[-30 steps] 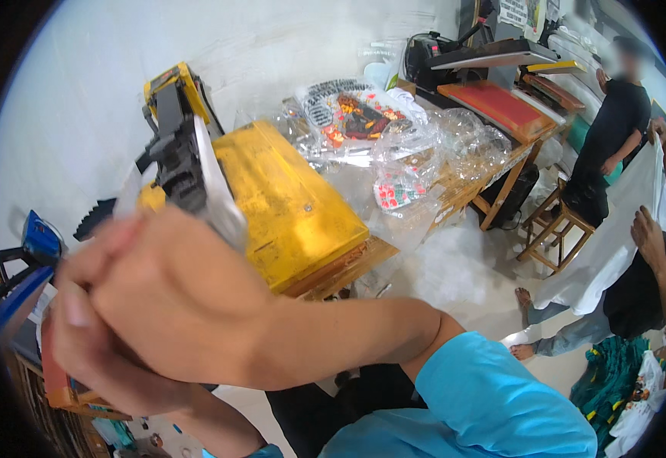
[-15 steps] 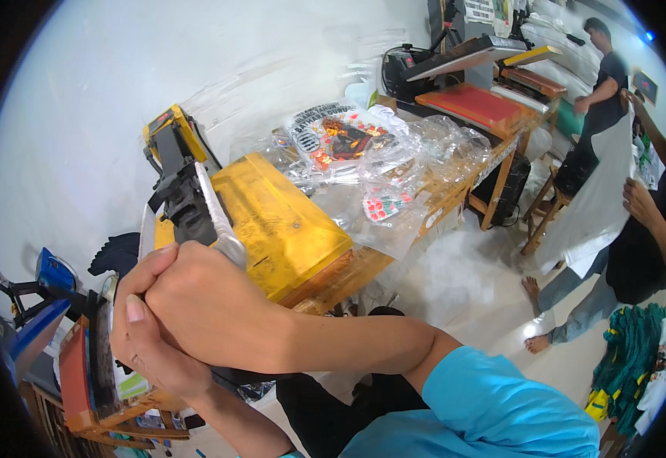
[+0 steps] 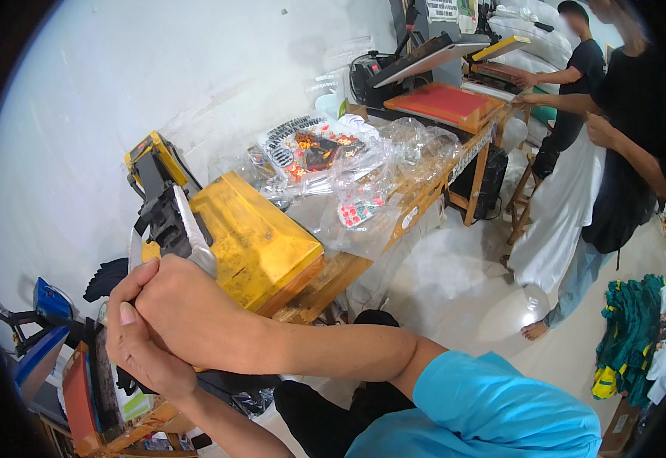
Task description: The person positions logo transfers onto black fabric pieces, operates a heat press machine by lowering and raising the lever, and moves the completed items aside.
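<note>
Both my hands are closed together at the white-wrapped handle [image 3: 195, 243] of a yellow heat press [image 3: 253, 237]. My right hand [image 3: 195, 301] makes a fist there, its forearm reaching across from the right. My left hand [image 3: 146, 347] comes up from below and curls around the far side of that fist, thumb and finger showing. The gripped part of the handle is hidden behind my hands. The press's dark arm [image 3: 161, 206] rises beyond them, and its yellow plate lies on a wooden table [image 3: 333, 282].
A printed white shirt [image 3: 318, 149] and clear plastic bags [image 3: 417, 149] cover the table beyond. Farther off is an open press with a red pad [image 3: 444, 103]. At right a person in black [image 3: 638, 114] holds white cloth [image 3: 566, 206]; green garments [image 3: 627, 336] are piled nearby. Another press [image 3: 81, 389] stands at lower left.
The view has shifted, so the table and press sit farther left. My hands keep their hold. The person with the white cloth has moved, and the cloth now hangs lower.
</note>
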Available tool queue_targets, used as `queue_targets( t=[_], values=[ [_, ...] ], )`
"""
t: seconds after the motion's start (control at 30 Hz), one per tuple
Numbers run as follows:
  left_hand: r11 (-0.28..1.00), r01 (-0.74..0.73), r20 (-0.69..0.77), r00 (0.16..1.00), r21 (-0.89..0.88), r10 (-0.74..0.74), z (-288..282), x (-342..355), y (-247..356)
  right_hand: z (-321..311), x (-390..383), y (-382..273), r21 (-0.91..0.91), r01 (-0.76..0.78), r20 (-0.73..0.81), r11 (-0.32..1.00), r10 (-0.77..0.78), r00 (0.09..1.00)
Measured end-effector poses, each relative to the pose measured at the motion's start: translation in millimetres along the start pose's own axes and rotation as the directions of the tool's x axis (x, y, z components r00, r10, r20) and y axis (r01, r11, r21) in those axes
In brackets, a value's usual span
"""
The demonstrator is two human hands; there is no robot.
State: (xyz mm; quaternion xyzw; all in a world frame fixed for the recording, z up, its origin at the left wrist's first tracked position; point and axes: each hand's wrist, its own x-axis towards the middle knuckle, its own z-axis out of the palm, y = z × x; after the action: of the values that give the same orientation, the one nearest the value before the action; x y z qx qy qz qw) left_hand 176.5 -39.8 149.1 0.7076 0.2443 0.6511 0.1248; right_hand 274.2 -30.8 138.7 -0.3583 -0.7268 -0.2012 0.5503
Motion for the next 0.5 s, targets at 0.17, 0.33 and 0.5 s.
queue_targets(
  t=[0.17, 0.33, 0.5],
  values=[
    [0.999, -0.024, 0.045, 0.999, 0.021, 0.023, -0.6, -0.5, 1.2, -0.4, 0.1, -0.1, 0.026, -0.014, 0.009, 1.000, 0.014, 1.000],
    [1.000, -0.012, 0.006, 1.000, 0.007, 0.012, 2.5, 0.0, 3.5, -0.9, -0.6, 0.2, 0.048, -0.018, -0.005, 0.999, 0.019, 1.000],
    [1.000, 0.013, -0.003, 1.000, -0.009, -0.013, 1.4, -1.2, -0.8, 2.6, -0.8, 1.4, 0.164, -0.035, -0.067, 0.986, 0.047, 0.997]
  ],
)
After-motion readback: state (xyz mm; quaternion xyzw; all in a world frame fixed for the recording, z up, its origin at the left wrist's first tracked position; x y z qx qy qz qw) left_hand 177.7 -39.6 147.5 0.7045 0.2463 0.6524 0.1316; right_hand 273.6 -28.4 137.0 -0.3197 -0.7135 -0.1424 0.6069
